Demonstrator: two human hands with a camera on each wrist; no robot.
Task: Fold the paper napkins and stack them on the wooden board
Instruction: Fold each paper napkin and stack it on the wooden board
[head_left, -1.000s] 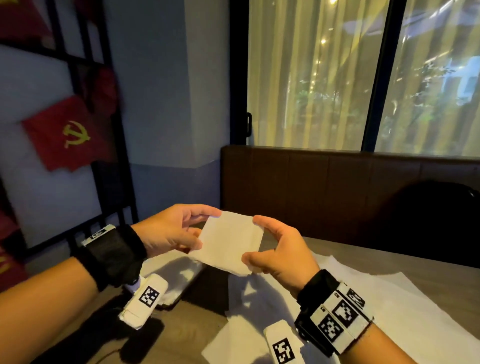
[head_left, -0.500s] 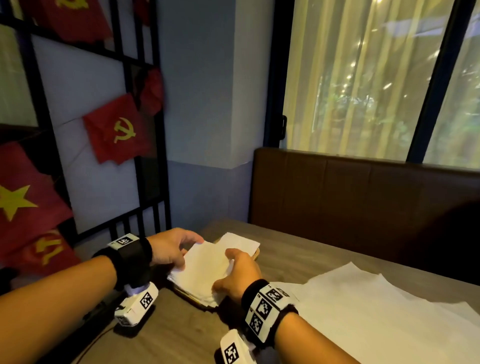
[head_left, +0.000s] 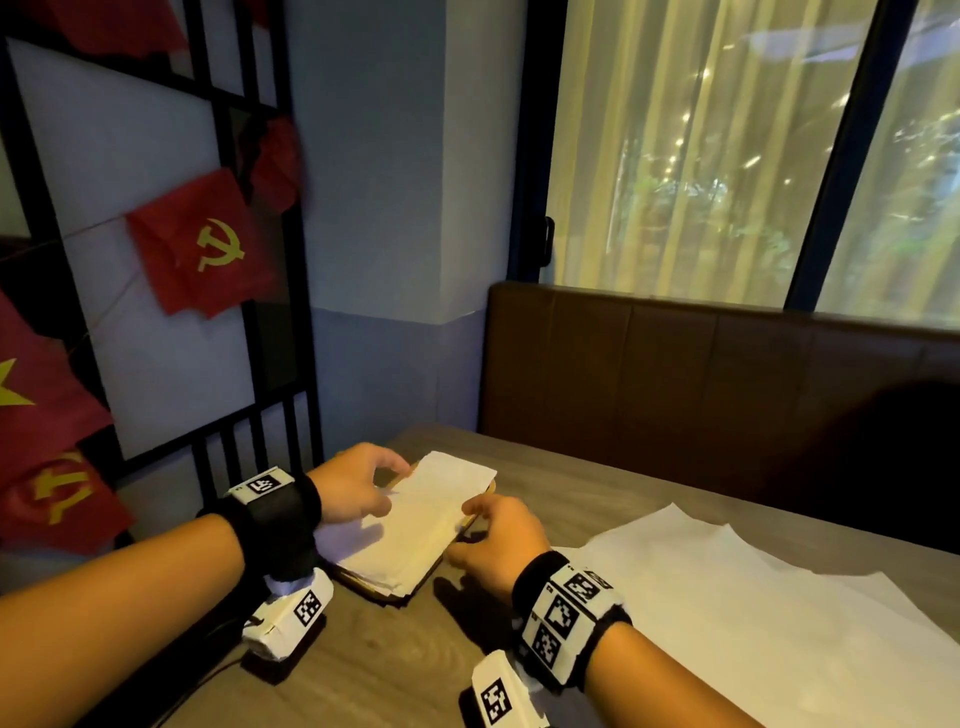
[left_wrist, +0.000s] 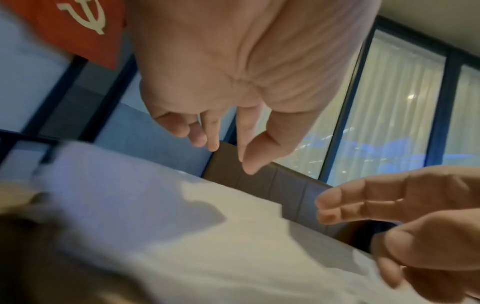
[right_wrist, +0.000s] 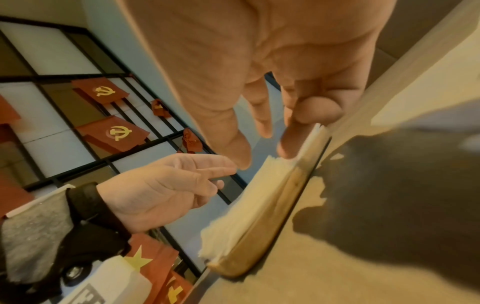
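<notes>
Your left hand (head_left: 353, 486) and right hand (head_left: 498, 535) flank the napkin stack (head_left: 421, 525) on the board (right_wrist: 272, 222), fingers relaxed, gripping nothing.

We face a brown padded bench back (head_left: 701, 374), curtained windows (head_left: 691, 156), and red flags (head_left: 202, 244) along the wall.

Left hand (left_wrist: 233, 72) hovers, fingers loose, above the white napkin (left_wrist: 207, 236).

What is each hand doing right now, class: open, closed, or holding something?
Left hand: open, fingers loosely curved above the stack of folded napkins, holding nothing.
Right hand: open, fingertips at the stack's edge, gripping nothing.
</notes>
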